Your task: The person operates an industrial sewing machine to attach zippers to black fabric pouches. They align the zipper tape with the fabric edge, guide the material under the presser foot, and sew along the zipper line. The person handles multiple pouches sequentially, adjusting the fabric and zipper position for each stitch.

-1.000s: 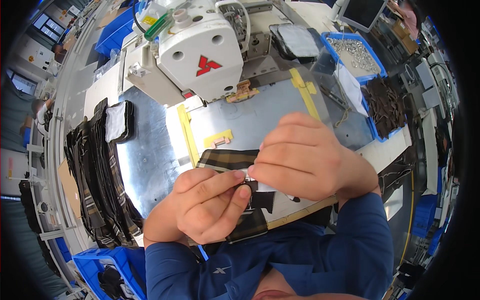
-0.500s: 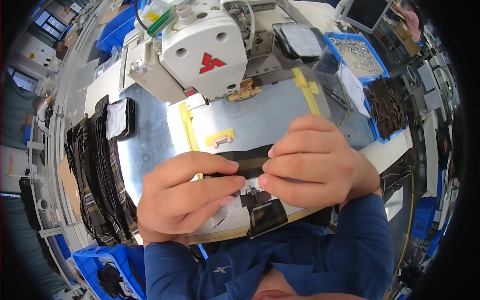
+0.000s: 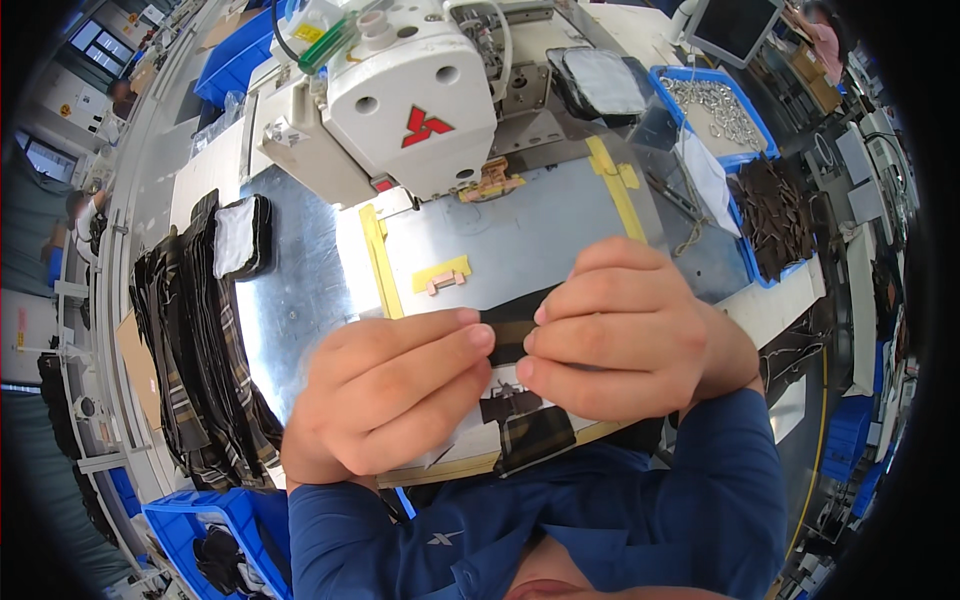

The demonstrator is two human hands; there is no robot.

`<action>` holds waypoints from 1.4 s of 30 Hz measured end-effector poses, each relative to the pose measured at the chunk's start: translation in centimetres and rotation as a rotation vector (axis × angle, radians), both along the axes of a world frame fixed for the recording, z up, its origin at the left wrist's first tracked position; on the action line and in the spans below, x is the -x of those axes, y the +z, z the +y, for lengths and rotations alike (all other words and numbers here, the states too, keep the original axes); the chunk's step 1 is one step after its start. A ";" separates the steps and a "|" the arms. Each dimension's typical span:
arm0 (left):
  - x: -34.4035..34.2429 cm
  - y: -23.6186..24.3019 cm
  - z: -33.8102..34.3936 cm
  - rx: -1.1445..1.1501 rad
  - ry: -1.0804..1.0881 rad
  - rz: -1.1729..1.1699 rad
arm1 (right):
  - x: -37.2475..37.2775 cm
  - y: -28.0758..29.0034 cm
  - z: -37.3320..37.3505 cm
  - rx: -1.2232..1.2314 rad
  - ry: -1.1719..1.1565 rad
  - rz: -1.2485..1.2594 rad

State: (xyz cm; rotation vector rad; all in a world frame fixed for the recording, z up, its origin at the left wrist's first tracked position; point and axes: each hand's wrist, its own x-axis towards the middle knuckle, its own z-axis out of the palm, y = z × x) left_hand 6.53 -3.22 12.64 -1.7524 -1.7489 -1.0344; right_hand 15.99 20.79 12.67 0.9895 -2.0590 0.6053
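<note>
Fingers (image 3: 478, 340) of the left hand (image 3: 395, 390) are bunched, tips nearly together at one end of a dark plaid strip (image 3: 512, 335). Opposite, the right hand (image 3: 630, 335) curls its fingers in at the other end, likewise drawn close. From my remote post I read both as pinching the cloth, with a short span bare between them; how much lies hidden under the tips I cannot tell.

I take the white sewing machine (image 3: 410, 120) as my landmark. Strip: on the machine's near side, well apart from it. Farther out from the machine than the strip, a small dark piece (image 3: 508, 400) and a plaid piece (image 3: 537, 437), the latter at the near edge of the tabletop (image 3: 285, 300). Whether either joins the strip, I cannot tell.

Between machine and strip: a pink notched piece (image 3: 446, 284) by a patch of yellow tape (image 3: 428, 277).

Left of the machine and toward me, a long stack of plaid cloth (image 3: 200, 350); closer to the machine, a dark pad with a white face (image 3: 236, 240).

Right of the machine, a blue tray (image 3: 735, 158) of silvery metal pieces (image 3: 700, 100). Also right of the machine but nearer me, heaped brown strips (image 3: 772, 215).
</note>
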 end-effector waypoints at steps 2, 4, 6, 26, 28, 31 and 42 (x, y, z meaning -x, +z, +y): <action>0.2 -0.1 -0.1 0.011 -0.045 -0.023 | 0.0 0.0 -0.1 0.011 0.008 0.000; 0.2 0.0 -0.2 0.037 -0.054 -0.053 | 0.2 0.0 -0.1 0.018 0.017 0.012; 0.1 0.2 -0.1 0.042 -0.071 -0.053 | 0.2 0.0 -0.1 0.016 0.019 0.019; 0.8 -3.2 1.1 -0.124 -0.322 -0.160 | -0.5 0.4 0.2 0.017 -0.062 0.110; 0.8 -3.5 1.1 -0.135 -0.265 -0.064 | -0.5 0.2 0.1 0.009 -0.060 0.111; 0.5 -3.1 0.4 -0.068 -0.200 -0.079 | -0.4 0.1 0.0 0.014 -0.048 0.096; 0.9 -2.3 0.8 -0.054 -0.146 -0.004 | 0.0 -0.2 0.5 0.025 0.055 -0.029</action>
